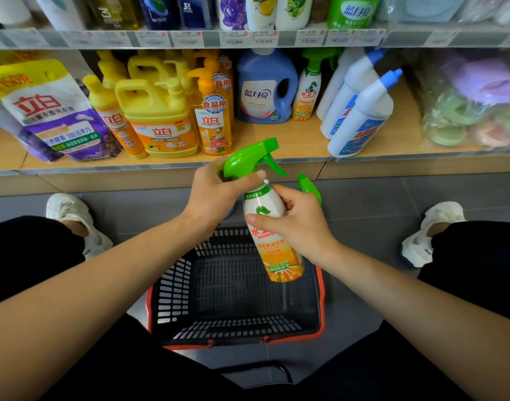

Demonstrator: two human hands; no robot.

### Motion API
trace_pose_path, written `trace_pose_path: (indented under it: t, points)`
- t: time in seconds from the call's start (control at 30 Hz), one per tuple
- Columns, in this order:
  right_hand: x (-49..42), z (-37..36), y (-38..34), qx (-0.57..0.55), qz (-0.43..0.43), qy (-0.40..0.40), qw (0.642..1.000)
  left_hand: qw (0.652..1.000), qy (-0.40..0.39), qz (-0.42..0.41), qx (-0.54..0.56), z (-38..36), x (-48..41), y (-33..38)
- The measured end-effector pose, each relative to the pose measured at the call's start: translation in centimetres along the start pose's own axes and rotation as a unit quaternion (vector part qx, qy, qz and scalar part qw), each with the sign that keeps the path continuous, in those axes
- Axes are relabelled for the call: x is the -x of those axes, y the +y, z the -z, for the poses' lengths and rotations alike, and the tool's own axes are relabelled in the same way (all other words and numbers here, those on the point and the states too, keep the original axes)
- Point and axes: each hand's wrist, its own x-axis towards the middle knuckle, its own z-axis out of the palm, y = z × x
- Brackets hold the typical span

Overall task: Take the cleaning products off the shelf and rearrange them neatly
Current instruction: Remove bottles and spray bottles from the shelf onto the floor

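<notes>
the take-off step is in hand: the spray bottle (264, 209) is off the shelf (277, 140), held tilted just above the basket (173, 287), over its far right corner. the left hand (216, 195) grips the green trigger neck and the right hand (300, 224) wraps the body. next, probably: lower it into the basket base first, both hands letting go.

A black plastic shopping basket (173, 287) with a red rim sits on a grey tiled floor (363, 204). A white left sneaker (74, 218) and a white right sneaker (433, 230) stand either side of it. At upper right lie clear bags of pastel-coloured items (473, 102), too blurred to identify.
</notes>
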Motion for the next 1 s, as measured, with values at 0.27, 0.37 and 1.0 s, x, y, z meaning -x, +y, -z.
trace_pose_path:
  t: [0.27,0.37,1.0]
  points:
    - [0.2,0.3,-0.4,-0.016,-0.012,-0.023,1.000,0.999,-0.036,0.011,0.025,0.1,-0.3,0.0]
    - [0.0,0.8,-0.6,-0.105,-0.071,-0.081,0.989,0.997,-0.066,0.002,0.042,0.3,-0.4,0.4]
    - [-0.7,2.1,-0.7,-0.192,-0.099,-0.142,0.966,0.987,-0.143,-0.034,0.056,1.3,-0.3,1.2]
